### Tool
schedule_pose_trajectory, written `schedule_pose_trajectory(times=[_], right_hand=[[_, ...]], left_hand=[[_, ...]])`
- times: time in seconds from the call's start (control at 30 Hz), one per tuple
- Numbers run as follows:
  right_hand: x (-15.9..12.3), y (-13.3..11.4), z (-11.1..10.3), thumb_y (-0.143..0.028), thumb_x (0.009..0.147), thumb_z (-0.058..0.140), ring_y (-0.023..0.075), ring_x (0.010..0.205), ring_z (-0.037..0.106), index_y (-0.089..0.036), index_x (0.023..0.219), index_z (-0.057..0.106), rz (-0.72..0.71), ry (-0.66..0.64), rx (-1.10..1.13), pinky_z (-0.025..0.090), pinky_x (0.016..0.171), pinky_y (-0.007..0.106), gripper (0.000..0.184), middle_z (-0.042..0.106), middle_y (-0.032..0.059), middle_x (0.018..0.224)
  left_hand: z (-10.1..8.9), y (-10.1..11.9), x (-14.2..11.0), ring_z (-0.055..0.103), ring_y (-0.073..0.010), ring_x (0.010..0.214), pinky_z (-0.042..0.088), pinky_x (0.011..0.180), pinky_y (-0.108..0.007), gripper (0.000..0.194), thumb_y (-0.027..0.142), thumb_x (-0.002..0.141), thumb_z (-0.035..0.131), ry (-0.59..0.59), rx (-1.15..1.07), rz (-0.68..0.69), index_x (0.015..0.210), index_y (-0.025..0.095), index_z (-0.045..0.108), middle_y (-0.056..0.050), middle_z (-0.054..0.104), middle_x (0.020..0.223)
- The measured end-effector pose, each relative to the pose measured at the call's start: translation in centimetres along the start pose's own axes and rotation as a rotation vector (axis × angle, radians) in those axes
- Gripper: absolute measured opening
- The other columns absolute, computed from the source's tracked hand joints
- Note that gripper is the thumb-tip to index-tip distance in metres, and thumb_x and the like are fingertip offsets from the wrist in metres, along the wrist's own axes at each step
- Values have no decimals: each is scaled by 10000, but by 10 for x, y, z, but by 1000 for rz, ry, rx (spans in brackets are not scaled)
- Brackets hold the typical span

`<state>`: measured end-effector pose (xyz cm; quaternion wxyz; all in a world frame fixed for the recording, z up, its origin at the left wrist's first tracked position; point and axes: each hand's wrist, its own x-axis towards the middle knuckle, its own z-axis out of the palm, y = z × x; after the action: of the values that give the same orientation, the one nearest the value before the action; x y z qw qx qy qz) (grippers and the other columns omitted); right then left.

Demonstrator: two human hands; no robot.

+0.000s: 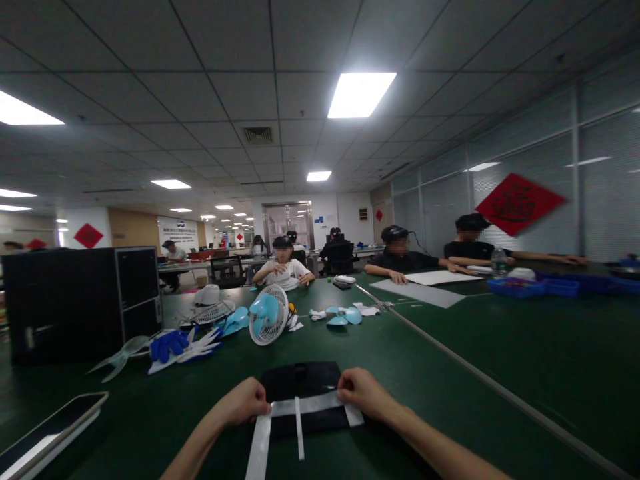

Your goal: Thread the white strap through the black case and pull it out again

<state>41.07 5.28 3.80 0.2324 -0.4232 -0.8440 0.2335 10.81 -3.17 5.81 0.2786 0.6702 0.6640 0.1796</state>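
My left hand is pinched on the left end of a white flat strip, whose kind I cannot make out. At the strip's right end, my right hand is also closed on it. The strip runs nearly level between both hands, across a flat black piece on the green table. From my left hand a wide white length hangs toward me. A narrow white strip crosses the middle, and a short white end shows below my right hand.
Ahead lie a white fan with blue blades, loose blue blades and blue-white gloves. A black computer case stands left, above a phone-like device. Blue trays and white sheets are right, near co-workers.
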Motion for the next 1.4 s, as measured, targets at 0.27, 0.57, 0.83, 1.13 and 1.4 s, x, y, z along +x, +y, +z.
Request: schedule_pose_trajectory(times=[0.27,0.57,0.83,1.13,1.4], right_hand=[[-2,-2,1,-219,771,611,157,765,655,-169,867,720,-8,17,-46,430,606,209,153,736,49,870],[-3,-6,1,-206,748,628,155,753,639,-174,861,715,-6,48,-111,403,589,208,146,725,44,854],[-4,-6,2,-241,735,652,157,775,626,-185,879,705,17,38,-94,411,617,215,163,712,35,882],[-14,-23,-10,-240,861,528,187,879,606,-177,893,691,-105,91,-222,448,745,266,178,676,73,959],[-36,-70,25,-253,898,494,213,1084,578,-190,1078,668,-620,-176,-259,403,997,327,258,677,78,1115]], left_hand=[[-1,1,-2,536,-142,635,357,566,-238,209,352,695,587,-17,32,10,701,152,645,28,571,623],[2,-5,5,535,-148,631,334,543,-240,156,303,682,591,22,130,-25,703,153,628,18,570,652],[9,14,-6,547,-155,903,404,774,-251,431,140,752,501,16,205,270,1145,278,611,0,590,1036],[13,37,-20,519,-184,949,406,816,-304,588,29,760,393,-65,289,345,1213,335,608,-33,524,1110],[20,22,-7,512,-173,966,387,863,-282,517,51,783,382,-37,273,449,1151,296,648,-27,535,1075]])
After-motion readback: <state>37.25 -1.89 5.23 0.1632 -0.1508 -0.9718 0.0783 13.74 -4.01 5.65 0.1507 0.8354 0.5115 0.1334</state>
